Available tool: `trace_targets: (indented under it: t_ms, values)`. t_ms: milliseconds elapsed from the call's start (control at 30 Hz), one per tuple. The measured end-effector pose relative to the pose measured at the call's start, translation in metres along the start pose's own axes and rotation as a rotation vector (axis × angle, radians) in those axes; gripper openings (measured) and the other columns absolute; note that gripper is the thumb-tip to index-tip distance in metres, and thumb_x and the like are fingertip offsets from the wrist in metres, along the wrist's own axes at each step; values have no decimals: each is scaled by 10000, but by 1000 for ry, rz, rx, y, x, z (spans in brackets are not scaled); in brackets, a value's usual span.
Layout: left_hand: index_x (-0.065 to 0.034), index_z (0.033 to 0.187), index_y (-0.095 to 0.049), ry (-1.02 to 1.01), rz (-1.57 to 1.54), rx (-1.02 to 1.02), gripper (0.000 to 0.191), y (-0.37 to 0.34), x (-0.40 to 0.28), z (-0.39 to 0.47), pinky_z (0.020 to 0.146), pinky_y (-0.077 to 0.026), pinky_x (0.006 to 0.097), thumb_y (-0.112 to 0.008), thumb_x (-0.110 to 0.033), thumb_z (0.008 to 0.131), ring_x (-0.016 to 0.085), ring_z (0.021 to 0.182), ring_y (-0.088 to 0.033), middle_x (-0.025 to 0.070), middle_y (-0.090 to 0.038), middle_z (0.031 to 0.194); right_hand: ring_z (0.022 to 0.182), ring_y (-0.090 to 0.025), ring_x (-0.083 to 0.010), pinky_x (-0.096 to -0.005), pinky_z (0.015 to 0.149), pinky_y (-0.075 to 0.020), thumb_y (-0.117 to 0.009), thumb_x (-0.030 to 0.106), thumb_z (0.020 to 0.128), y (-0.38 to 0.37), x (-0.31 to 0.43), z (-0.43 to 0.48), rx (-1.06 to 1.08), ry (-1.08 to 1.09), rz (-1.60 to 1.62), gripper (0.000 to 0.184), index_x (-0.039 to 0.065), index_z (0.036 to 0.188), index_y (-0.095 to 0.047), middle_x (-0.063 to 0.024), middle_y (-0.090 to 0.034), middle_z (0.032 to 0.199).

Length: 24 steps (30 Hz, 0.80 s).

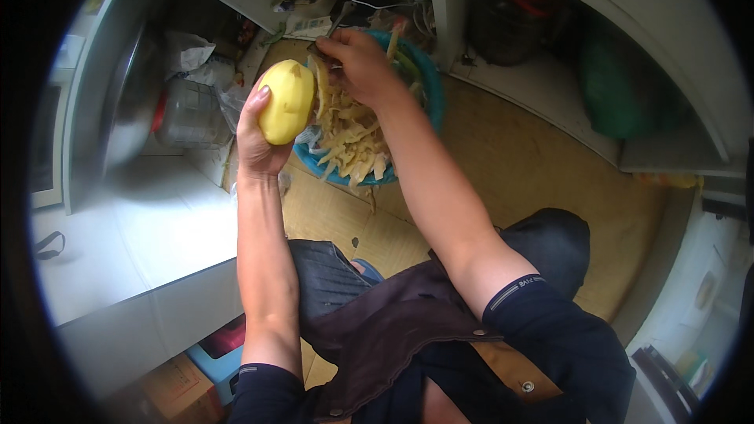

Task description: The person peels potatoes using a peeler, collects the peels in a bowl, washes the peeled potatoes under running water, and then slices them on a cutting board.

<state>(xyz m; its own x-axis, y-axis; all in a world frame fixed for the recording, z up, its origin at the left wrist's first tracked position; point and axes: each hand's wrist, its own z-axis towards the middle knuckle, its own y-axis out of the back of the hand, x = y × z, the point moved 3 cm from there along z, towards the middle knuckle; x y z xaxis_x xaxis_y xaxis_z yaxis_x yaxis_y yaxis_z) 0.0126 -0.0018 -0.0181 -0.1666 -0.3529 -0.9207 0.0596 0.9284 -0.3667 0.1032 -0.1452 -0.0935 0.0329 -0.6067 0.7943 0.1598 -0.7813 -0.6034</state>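
A peeled yellow potato (287,107), with small brown spots near its top, is gripped in my left hand (259,150). The thumb lies across its left side. Just right of and above it, my right hand (360,65) pinches a thin peeling tool (341,16), mostly covered by the fingers, so its exact kind is unclear. A curved strip of peel (321,85) hangs between the potato and my right hand. Below both hands stands a bin lined with a blue plastic bag (435,91), holding many potato peelings (353,144).
White shelving (442,6) rises behind the bin, with cables and clutter inside. A clear plastic jar (194,115) and a large metal basin (131,100) are at left, beside a white countertop (147,235). A green bag (612,88) sits on the right shelf. A cardboard box (182,386) lies lower left.
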Motion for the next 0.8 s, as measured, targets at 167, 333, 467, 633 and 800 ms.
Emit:
trace_targets:
  t_ms: [167, 333, 467, 633, 800]
  values:
    - [-8, 1321, -538, -29, 70, -73, 519, 8, 3, 9, 901, -536, 363, -614, -308, 904, 231, 1033, -646, 133, -639, 1188, 764, -597, -93, -245, 696, -477, -682, 171, 940, -24, 28, -26, 174, 45, -131, 144, 31, 911, -663, -12, -646, 832]
    - [3, 1315, -527, -45, 92, -30, 559, -4, 3, 7, 888, -540, 362, -642, -318, 873, 237, 993, -652, 136, -639, 1153, 756, -578, -90, -244, 691, -460, -685, 167, 934, -13, 25, -19, -42, 5, -84, 156, 16, 906, -660, -19, -655, 838]
    - [17, 1331, -506, -94, 191, -83, 616, -2, 2, 6, 882, -551, 363, -669, -314, 838, 241, 1021, -648, 138, -633, 1158, 761, -588, -96, -254, 680, -472, -678, 174, 941, -9, 28, -19, 75, 59, -141, 171, 10, 899, -654, -34, -663, 849]
    - [24, 1334, -508, -109, 162, -26, 605, -4, -2, 6, 904, -544, 353, -676, -281, 839, 231, 1037, -645, 140, -632, 1171, 776, -594, -94, -252, 690, -476, -664, 184, 950, -13, 26, -24, -11, -1, -57, 178, 12, 903, -654, -29, -658, 853]
    - [34, 1317, -524, -91, 135, -114, 543, -3, -1, 11, 902, -544, 347, -645, -254, 873, 223, 1029, -649, 140, -640, 1164, 786, -609, -110, -270, 680, -494, -650, 188, 956, -14, 28, -25, 20, 58, -82, 183, 8, 923, -650, -39, -661, 864]
